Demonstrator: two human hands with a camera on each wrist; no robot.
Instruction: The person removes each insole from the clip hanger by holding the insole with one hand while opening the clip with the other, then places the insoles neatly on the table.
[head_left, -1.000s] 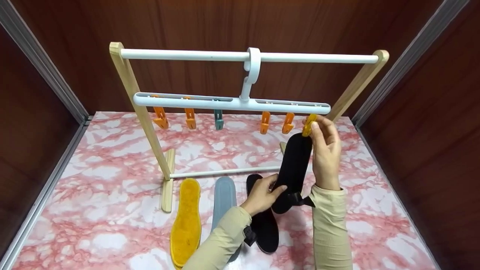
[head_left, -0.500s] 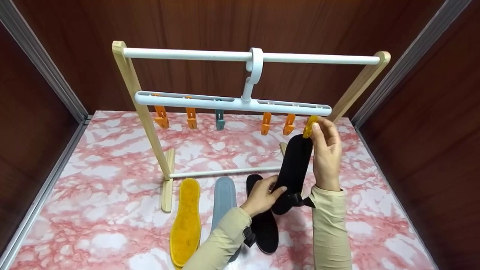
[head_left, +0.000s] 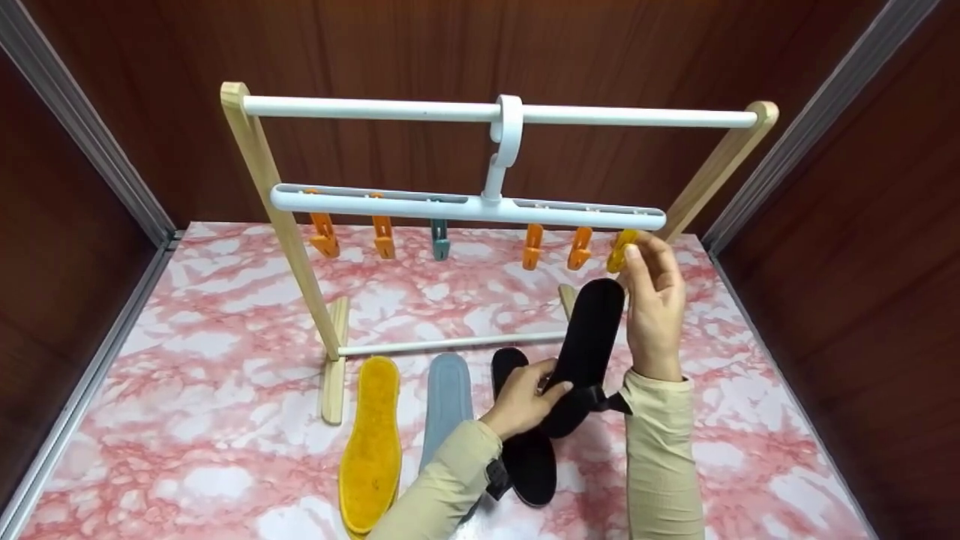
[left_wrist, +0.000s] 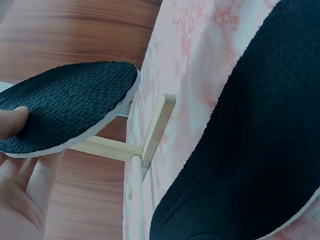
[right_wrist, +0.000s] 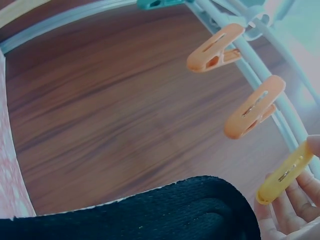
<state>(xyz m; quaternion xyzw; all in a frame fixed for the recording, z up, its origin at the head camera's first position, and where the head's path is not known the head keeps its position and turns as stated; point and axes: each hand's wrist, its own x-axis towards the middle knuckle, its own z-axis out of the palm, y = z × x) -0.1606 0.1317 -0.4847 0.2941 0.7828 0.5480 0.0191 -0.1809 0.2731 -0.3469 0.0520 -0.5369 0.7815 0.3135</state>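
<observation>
My left hand (head_left: 523,397) grips a black insole (head_left: 591,326) near its lower end, thumb on the upper face; the insole is tilted up. In the left wrist view, this insole (left_wrist: 75,102) has a textured dark face and a pale edge. With thumb and fingers, my right hand (head_left: 657,304) pinches a yellow clip (head_left: 622,251) at the right end of the white hanger (head_left: 375,202). The insole's upper tip lies just below the clip, apart from it. A second black insole (head_left: 531,465) lies on the table, partly hidden by my left hand and the held insole.
A yellow insole (head_left: 373,442) and a grey insole (head_left: 448,390), partly covered by my left sleeve, lie on the table. Several orange clips (head_left: 533,247) and a teal clip (head_left: 440,240) hang from the hanger. The hanger hooks on the rack's white bar (head_left: 375,109) between wooden posts.
The held black insole has moved slightly down with my left hand. Its tip met the yellow clip before and is now apart from it. My right hand stays at the clip.
</observation>
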